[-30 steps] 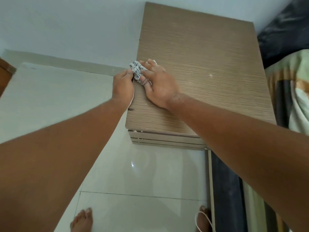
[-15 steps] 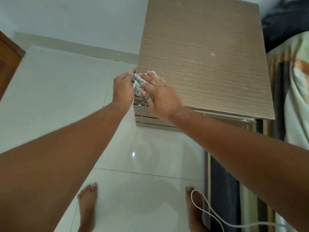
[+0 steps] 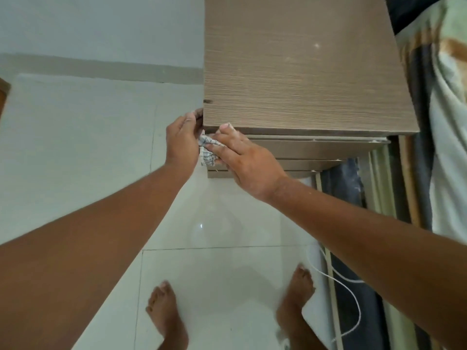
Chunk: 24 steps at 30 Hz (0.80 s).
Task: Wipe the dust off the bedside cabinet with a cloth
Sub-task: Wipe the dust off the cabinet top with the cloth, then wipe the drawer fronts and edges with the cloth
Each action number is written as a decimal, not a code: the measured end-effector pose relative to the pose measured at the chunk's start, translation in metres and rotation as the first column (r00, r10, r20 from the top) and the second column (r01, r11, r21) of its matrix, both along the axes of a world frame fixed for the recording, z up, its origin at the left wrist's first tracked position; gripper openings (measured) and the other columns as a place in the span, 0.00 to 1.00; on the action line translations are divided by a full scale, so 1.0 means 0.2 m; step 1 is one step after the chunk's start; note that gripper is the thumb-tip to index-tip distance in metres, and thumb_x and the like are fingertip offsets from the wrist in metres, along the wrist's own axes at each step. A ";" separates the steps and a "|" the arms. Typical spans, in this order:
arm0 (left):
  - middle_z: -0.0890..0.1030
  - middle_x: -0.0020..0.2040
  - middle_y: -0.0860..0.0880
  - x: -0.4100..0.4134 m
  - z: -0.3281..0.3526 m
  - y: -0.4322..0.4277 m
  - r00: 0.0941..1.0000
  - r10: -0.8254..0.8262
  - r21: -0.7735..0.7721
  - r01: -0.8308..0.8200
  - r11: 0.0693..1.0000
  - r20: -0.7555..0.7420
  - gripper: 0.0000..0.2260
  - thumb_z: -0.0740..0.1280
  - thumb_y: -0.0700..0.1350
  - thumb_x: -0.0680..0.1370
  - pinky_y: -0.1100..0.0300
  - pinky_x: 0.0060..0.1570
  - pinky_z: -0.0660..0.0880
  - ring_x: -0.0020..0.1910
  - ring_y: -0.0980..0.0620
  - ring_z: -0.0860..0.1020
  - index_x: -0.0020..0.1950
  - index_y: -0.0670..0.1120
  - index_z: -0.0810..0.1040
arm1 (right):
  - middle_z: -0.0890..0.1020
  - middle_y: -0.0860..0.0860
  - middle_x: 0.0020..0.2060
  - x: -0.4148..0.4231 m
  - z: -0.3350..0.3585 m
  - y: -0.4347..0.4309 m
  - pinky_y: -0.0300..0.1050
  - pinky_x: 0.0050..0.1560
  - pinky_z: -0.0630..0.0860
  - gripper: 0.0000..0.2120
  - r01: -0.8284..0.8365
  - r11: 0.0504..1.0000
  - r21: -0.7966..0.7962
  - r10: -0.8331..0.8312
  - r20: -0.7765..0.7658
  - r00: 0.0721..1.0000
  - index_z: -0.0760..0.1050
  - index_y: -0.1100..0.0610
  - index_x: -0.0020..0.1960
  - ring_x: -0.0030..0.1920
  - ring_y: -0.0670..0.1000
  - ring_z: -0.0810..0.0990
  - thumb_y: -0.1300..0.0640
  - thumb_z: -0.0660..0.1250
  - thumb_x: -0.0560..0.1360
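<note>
A pale tiled floor (image 3: 83,152) runs up to a light wall, and a wood-grain bedside cabinet (image 3: 298,72) stands against that wall, just beside a bed with patterned bedding (image 3: 444,102). A thin white cord (image 3: 353,294) trails across the floor near the person's bare feet.

Both hands are at the cabinet's front left corner, just below the top panel. The right hand (image 3: 245,160) presses a small checked cloth (image 3: 208,150) against the upper drawer front, fingers (image 3: 222,133) stretched fairly flat over it, with one fingertip touching the lip of the top. The left hand (image 3: 182,140) is curled around the corner, its fingertips pinching the cloth's near edge and reaching toward the cabinet's side. So the cloth is bunched between the two hands, against the front face rather than on the top.

As for progress, the top surface looks mostly even, but a pale speck (image 3: 316,45) shows toward the back right, so it may need another pass. The wiping seems to be at the front edge and drawer fronts. The remaining width of the drawer fronts, which carry small pale flecks along their edges near the bed, and the left side panel appear yet to be done.
</note>
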State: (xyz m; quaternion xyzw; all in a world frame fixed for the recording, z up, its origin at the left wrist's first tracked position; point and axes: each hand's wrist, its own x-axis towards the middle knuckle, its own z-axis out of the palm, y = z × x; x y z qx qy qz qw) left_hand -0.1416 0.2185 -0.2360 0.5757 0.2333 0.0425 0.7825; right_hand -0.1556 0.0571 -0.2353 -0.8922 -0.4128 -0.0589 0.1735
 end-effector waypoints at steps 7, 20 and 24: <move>0.84 0.54 0.46 -0.10 -0.17 -0.05 0.995 0.020 0.174 -0.036 0.984 0.094 0.14 0.52 0.44 0.86 0.52 0.54 0.79 0.58 0.48 0.83 0.50 0.51 0.77 | 0.79 0.55 0.67 -0.19 -0.20 -0.03 0.51 0.49 0.84 0.19 0.193 0.959 0.207 -0.173 -0.113 0.978 0.76 0.59 0.68 0.72 0.57 0.73 0.53 0.55 0.83; 0.81 0.51 0.34 -0.07 -0.64 -0.08 0.784 -0.008 0.339 -0.259 0.904 0.621 0.12 0.54 0.39 0.85 0.61 0.47 0.80 0.48 0.55 0.82 0.47 0.44 0.75 | 0.77 0.65 0.66 -0.14 -0.58 -0.10 0.49 0.71 0.73 0.16 0.285 0.421 0.861 -0.574 0.009 0.818 0.74 0.66 0.67 0.70 0.62 0.74 0.63 0.60 0.81; 0.81 0.53 0.29 -0.05 -0.68 -0.06 0.730 -0.016 0.363 -0.321 0.875 0.683 0.12 0.57 0.43 0.84 0.55 0.47 0.80 0.48 0.50 0.82 0.49 0.43 0.79 | 0.77 0.68 0.65 -0.06 -0.66 -0.11 0.56 0.69 0.74 0.16 0.161 0.399 0.903 -0.605 0.127 0.786 0.74 0.71 0.65 0.70 0.64 0.75 0.64 0.60 0.81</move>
